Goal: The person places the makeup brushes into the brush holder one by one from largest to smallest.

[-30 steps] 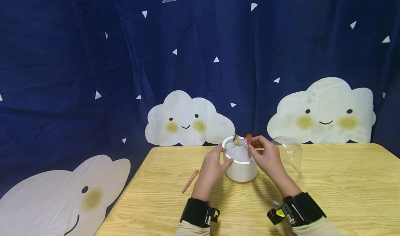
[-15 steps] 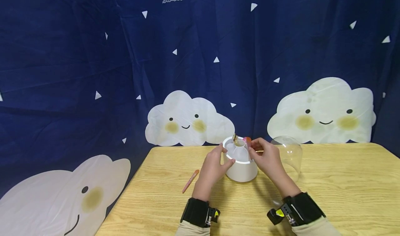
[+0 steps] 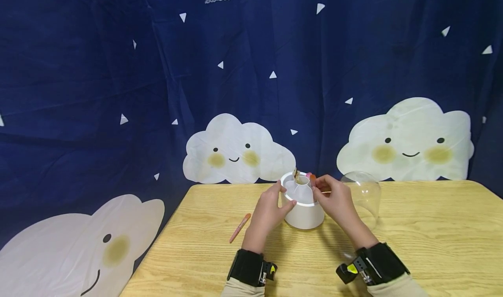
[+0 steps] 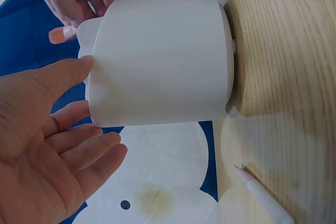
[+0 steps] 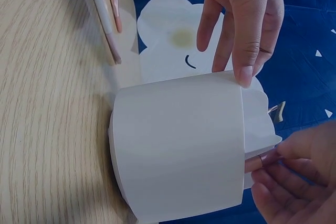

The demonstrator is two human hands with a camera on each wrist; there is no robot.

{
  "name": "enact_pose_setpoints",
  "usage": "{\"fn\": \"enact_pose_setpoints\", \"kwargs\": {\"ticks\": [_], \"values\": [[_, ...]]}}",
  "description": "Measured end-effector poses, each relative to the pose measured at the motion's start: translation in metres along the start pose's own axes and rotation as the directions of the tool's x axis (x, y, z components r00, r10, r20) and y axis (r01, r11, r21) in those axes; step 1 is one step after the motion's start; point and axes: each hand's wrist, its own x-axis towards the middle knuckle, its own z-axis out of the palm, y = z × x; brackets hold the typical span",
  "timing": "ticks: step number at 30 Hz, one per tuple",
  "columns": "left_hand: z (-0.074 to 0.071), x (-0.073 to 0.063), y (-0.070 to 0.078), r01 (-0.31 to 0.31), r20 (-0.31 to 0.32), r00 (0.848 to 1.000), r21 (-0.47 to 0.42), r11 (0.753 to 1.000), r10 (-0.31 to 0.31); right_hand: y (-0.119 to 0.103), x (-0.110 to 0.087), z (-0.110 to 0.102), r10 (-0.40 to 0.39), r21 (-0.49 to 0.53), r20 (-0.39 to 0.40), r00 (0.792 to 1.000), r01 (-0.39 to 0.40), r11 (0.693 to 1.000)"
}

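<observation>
A white round brush holder [image 3: 303, 218] with a raised centre ring stands upright on the table. My left hand [image 3: 268, 209] grips its left rim, thumb and index finger on the edge, the other fingers spread off it in the left wrist view. Between right thumb and fingers, my right hand [image 3: 337, 198] pinches a makeup brush [image 3: 313, 180] with orange bristles. Its pink handle [image 5: 254, 164] reaches down inside the holder's right rim, the lower end hidden. A tan-tipped item [image 3: 296, 174] and something pink [image 3: 308, 174] stick up at the holder's back.
A clear dome [image 3: 363, 194] stands just right of my right hand. Left of my left forearm lies a pink brush [image 3: 239, 228] with orange bristles; the right wrist view shows a white-handled brush [image 5: 100, 11] beside it. A blue cloud-print curtain [image 3: 251, 91] hangs behind the table.
My right hand has lowered the orange-bristled brush, so less of it shows above the rim. The left hand has stayed on the rim, and the holder has not moved.
</observation>
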Motion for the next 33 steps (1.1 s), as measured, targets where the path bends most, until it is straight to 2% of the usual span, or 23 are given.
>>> {"fn": "enact_pose_setpoints", "kwargs": {"ticks": [33], "values": [[-0.0003, -0.0002, 0.0004, 0.013, 0.014, 1.000, 0.011, 1.000, -0.013, -0.0001, -0.0008, -0.0012, -0.030, -0.029, 0.007, 1.000, 0.031, 0.999]]}}
